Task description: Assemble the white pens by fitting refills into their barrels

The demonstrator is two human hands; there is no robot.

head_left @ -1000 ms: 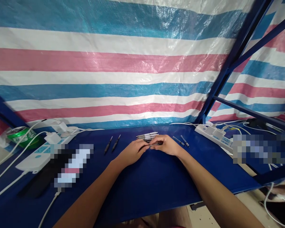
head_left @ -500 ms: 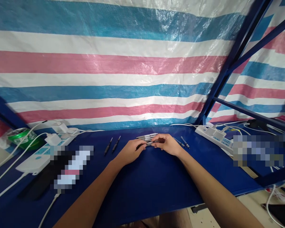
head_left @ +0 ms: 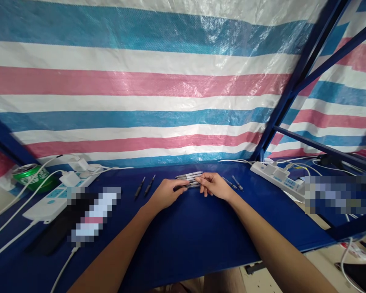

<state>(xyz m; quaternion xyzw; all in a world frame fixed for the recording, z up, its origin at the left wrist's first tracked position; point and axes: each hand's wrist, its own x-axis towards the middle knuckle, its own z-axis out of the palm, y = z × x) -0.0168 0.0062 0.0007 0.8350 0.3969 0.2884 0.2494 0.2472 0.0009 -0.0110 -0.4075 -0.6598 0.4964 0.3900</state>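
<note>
Several slim grey-and-white pens (head_left: 187, 176) lie side by side on the blue tabletop, just beyond my hands. My left hand (head_left: 164, 195) is closed, with thumb and fingers pinching the dark end of a pen (head_left: 192, 185) held crosswise in front of that row. At the pen's other end, my right hand (head_left: 216, 187) has its thumb and bent fingers around the tip, which they partly hide. Two dark pen barrels with thin tips (head_left: 140, 188) rest to the left of my left hand. Two thin grey pen pieces (head_left: 238, 183) lie right of my right hand.
At left are a white power strip (head_left: 53, 199) with plugs and cables, a green can (head_left: 33, 177) and a blurred-out phone (head_left: 97, 213) on a cable. A second power strip (head_left: 277, 179) stands at right beside a blue metal frame post (head_left: 288, 99). Striped sheeting (head_left: 158, 83) hangs behind.
My right fingers have loosened and spread slightly downward at the pen's end. My left hand keeps its pinch in nearly the same place. The row of pens stays put.
</note>
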